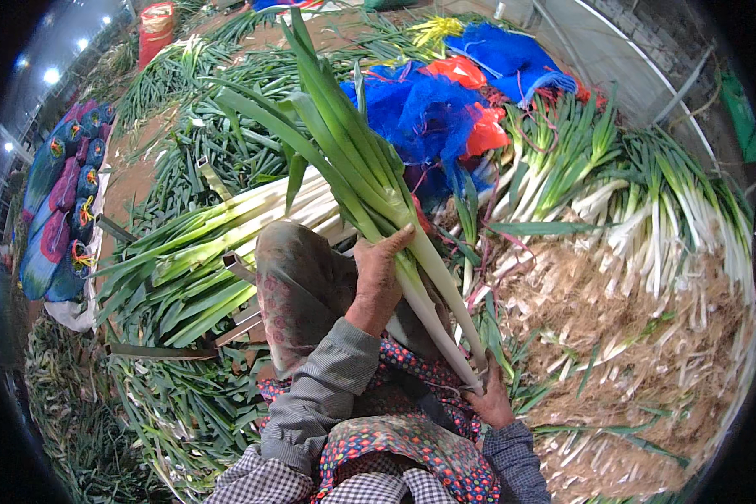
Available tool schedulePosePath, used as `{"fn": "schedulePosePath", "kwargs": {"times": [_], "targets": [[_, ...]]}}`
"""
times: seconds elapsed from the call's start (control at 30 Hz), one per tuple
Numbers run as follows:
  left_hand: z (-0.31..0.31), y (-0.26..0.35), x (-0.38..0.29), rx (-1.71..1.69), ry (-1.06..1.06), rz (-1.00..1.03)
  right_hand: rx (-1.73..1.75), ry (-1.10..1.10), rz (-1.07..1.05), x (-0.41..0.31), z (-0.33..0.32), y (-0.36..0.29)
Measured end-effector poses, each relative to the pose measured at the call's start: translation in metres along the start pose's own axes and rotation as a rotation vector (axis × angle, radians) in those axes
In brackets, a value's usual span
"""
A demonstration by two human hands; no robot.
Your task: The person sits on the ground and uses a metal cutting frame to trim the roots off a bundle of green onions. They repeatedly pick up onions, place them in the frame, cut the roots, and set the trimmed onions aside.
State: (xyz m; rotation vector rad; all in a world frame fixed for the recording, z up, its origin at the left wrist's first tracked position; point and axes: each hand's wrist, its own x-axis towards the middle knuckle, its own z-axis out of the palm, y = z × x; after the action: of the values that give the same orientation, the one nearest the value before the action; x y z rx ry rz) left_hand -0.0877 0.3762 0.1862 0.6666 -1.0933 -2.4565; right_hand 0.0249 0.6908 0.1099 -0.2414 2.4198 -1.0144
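Two long-stemmed green onions [425,293] slant across my lap, green leaves pointing up and away, white root ends toward me. My left hand [378,271] is wrapped around their stems where white turns to green. At the lower end, my right hand [491,397] grips the root ends. Left of my knee, a stack of cleaned green onions [252,220] lies across a metal frame [239,268], its white stems partly hidden behind my knee and the held leaves. To my right spreads a large heap of green onions with brown roots [605,315].
Blue mesh bags [409,113] and red plastic [485,129] lie ahead. Filled net bags [66,201] are piled at the far left. Loose green leaves [189,403] cover the ground at my left. A red sack [155,34] stands at the back. Plastic sheeting [592,57] borders the right side.
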Motion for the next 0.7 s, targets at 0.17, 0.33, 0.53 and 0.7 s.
{"fn": "schedulePosePath", "kwargs": {"times": [0.17,0.33,0.53,0.7], "targets": [[0.000,0.016,0.002,-0.064,0.050,-0.045,-0.065,-0.037,0.030,0.009,-0.009,-0.010],[0.003,0.097,0.000,-0.190,-0.081,0.137,-0.432,0.291,-0.471,0.057,-0.062,-0.089],[-0.030,0.289,0.007,-0.047,-0.093,0.896,-0.416,0.404,-1.180,0.216,-0.064,-0.287],[-0.122,0.401,-0.031,0.048,-0.009,1.105,-0.330,0.342,-1.473,0.289,0.010,-0.424]]}}
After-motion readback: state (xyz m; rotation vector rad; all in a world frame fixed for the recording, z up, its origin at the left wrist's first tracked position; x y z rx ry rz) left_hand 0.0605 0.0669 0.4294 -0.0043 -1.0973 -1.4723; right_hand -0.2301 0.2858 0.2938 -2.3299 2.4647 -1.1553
